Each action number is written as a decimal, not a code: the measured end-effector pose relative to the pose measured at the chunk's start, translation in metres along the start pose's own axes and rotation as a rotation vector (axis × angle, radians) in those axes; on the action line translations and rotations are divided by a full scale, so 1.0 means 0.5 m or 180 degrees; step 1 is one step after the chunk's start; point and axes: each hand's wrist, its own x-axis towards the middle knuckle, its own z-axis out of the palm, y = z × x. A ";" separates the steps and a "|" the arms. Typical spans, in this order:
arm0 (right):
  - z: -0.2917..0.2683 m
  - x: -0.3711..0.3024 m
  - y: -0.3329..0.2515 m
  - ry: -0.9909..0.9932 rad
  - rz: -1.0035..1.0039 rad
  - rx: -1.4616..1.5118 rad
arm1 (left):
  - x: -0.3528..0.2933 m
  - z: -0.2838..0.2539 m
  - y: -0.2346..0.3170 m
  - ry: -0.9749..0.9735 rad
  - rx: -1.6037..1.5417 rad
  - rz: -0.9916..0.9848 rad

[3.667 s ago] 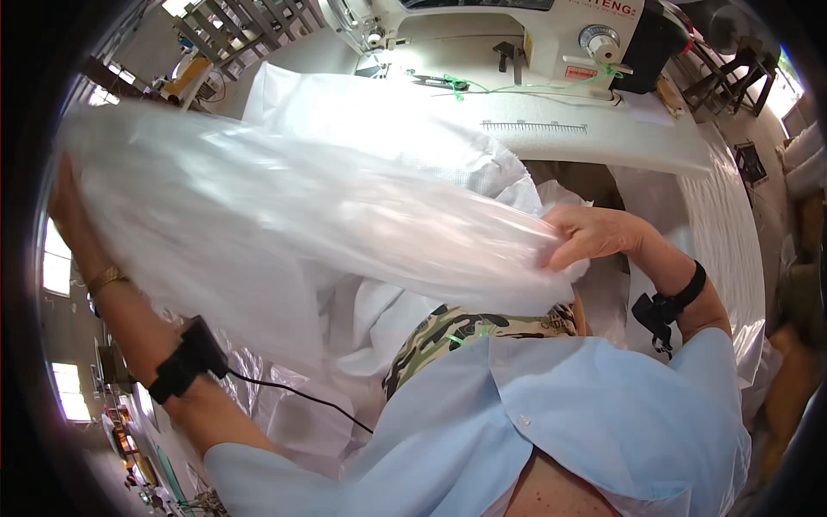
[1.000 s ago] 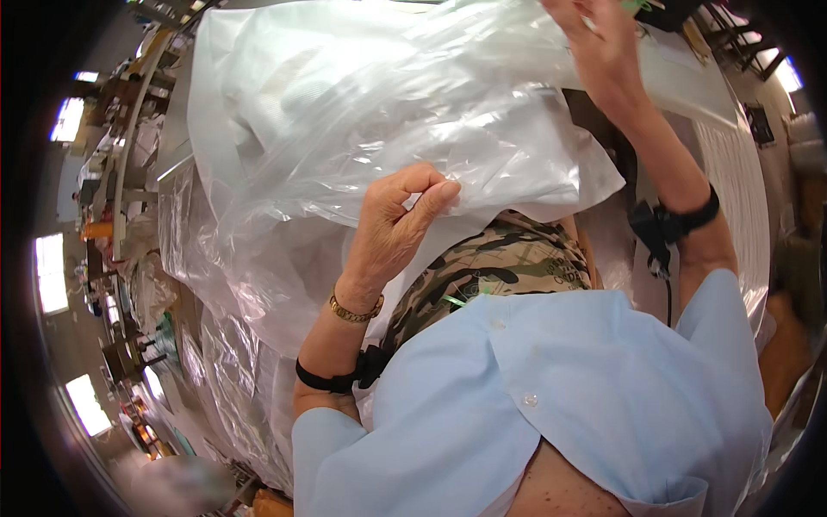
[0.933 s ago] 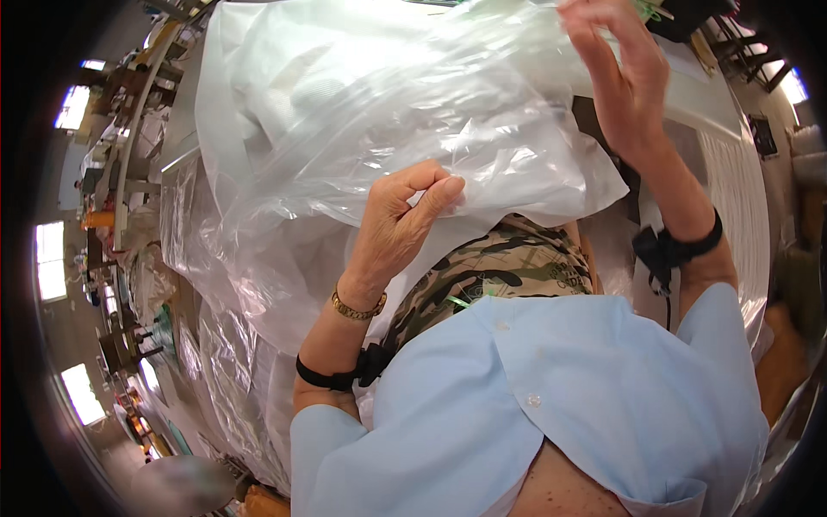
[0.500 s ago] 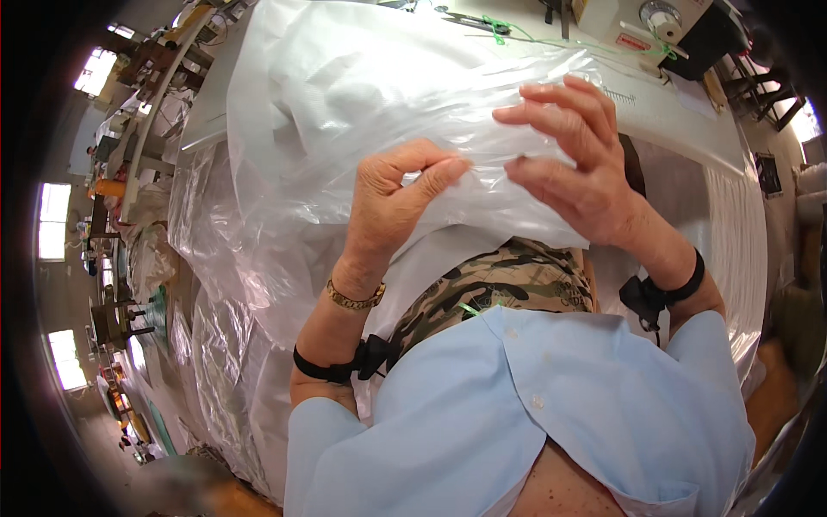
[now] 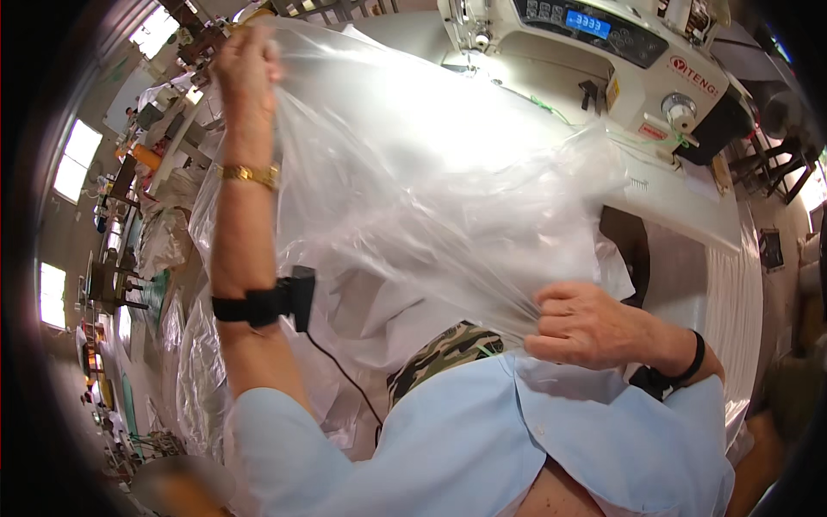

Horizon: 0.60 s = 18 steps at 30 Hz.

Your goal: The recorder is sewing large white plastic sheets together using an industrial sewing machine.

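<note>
1. Well, nearest first: blue shirt (image 5: 413, 431) at the lower edge, camouflage cloth (image 5: 444, 355) just beyond it, partly covered.
2. Right hand (image 5: 575, 326): low, just in front of the shirt. Fingers curled into a fist, bunched plastic film (image 5: 362, 194) running into it. Half a second ago those fingers were spread, up by the left hand, so it has dropped and closed.
3. Film: clear-white, over the lap and up onto the machine bed, strung between both hands. Folds fan from the right fist up toward the left hand. Was bunched under both hands; now drawn out wide. Reads as handling shifting from picking at it to pulling it open.
4. Left hand (image 5: 247, 73): swung far up and left, arm nearly straight. Fingers folded over the film's upper-left edge; looks like a hold, exact pinch blurred.
5. Far side: white sewing machine (image 5: 637, 73), lamp lit, green thread (image 5: 551, 110) trailing by it. More of it shows now, so view has tilted up. Neither hand near it.
</note>
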 end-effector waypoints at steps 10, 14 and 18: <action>-0.109 -0.031 -0.012 -0.0974 0.1559 0.1051 | 0.160 -0.079 0.143 0.0340 0.0359 0.1039; -0.236 0.087 0.010 0.1717 0.0872 -0.0303 | 0.074 -0.001 0.189 0.0074 0.0147 0.0959; -0.254 0.197 0.210 0.2236 0.0373 -0.1329 | -0.006 0.071 0.285 -0.0594 -0.0224 0.1601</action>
